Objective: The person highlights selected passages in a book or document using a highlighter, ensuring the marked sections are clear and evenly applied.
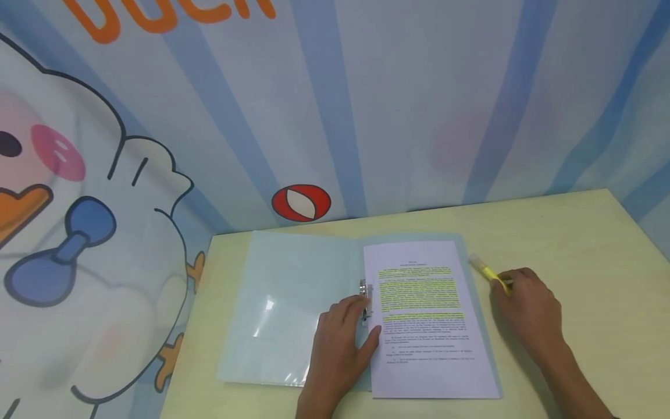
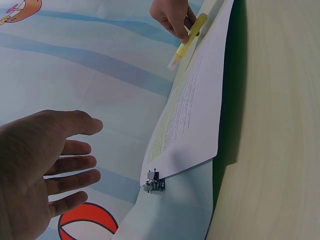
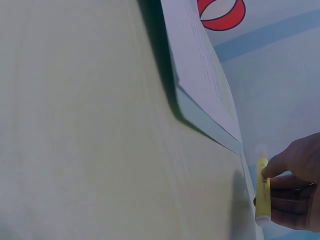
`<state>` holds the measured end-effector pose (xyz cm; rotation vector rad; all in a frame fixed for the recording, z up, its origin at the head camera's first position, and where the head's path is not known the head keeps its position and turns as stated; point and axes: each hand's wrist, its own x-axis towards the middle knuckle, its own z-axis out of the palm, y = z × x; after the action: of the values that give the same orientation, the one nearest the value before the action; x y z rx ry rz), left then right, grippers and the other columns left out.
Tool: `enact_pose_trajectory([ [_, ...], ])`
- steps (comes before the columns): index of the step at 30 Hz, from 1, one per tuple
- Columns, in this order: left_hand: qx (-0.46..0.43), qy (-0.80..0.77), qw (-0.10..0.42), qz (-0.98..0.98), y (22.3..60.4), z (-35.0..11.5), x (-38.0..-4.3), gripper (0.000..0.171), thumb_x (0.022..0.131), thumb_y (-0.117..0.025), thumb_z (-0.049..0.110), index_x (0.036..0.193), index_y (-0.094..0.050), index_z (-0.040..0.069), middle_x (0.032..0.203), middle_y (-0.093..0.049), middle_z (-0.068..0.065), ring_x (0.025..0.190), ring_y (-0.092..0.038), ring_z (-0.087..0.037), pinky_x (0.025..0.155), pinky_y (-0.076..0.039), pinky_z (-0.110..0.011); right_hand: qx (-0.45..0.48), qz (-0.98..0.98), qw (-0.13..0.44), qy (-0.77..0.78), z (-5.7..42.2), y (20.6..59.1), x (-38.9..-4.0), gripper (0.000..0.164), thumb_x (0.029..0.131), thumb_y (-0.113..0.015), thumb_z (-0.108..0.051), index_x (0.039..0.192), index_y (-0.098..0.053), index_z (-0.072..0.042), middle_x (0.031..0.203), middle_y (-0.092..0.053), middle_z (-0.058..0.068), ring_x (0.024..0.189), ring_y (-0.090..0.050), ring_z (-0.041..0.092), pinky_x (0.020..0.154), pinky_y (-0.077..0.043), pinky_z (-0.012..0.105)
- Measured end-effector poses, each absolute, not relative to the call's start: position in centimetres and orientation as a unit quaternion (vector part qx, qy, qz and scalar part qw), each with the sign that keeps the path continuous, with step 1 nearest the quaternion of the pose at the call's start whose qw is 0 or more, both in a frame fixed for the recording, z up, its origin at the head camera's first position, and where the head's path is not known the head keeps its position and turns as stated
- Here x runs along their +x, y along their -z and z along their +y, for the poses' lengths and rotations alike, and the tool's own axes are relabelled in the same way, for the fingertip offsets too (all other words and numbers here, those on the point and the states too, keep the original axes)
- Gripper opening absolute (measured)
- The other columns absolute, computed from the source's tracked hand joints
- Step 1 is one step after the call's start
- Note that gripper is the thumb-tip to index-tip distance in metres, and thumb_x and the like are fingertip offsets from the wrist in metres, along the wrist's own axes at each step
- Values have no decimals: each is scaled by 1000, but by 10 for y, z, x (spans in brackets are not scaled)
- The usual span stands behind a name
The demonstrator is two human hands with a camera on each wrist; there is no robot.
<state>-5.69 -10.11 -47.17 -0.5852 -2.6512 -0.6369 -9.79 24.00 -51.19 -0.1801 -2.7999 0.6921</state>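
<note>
A pale-blue ring folder [image 1: 293, 291] lies opened flat on the table. On its right side is a white printed sheet [image 1: 434, 378], its upper paragraphs marked in yellow. A metal binder clip mechanism [image 2: 154, 181] sits along the spine, at the sheet's left edge. My left hand [image 1: 339, 343] hovers by this mechanism, fingers loosely spread and holding nothing in the left wrist view. To the right of the folder, my right hand [image 1: 528, 308] pinches a yellow highlighter [image 3: 263, 192] between thumb and fingers. The highlighter's translucent end points up and left, toward the sheet's upper corner.
The light wooden table [image 1: 591, 256] extends to both sides of the folder. Behind it rises a blue-striped wall [image 1: 408, 116] with a cartoon duck [image 1: 141, 279] on the left and a red ball picture [image 1: 280, 203] low in the middle.
</note>
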Motion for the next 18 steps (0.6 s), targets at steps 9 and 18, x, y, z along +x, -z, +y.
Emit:
enact_pose_trajectory([
  [9,-207,218,180,-937,469,-102,-57,48,82,-68,34,123,-58,13,126,-54,3,113,-47,-10,85,-41,-33,-37,-955,144,-255,235,505,-94,25,89,-62,-20,107,-63,-4,108,-57,16,85,-59,32,54,-44,47],
  [18,-202,217,171,-940,466,-104,-58,48,83,-66,35,125,-57,13,128,-52,3,115,-44,-8,86,-39,-31,-6,-950,139,-280,224,492,-91,28,92,-60,-25,113,-62,-8,103,-64,12,89,-60,31,61,-45,48],
])
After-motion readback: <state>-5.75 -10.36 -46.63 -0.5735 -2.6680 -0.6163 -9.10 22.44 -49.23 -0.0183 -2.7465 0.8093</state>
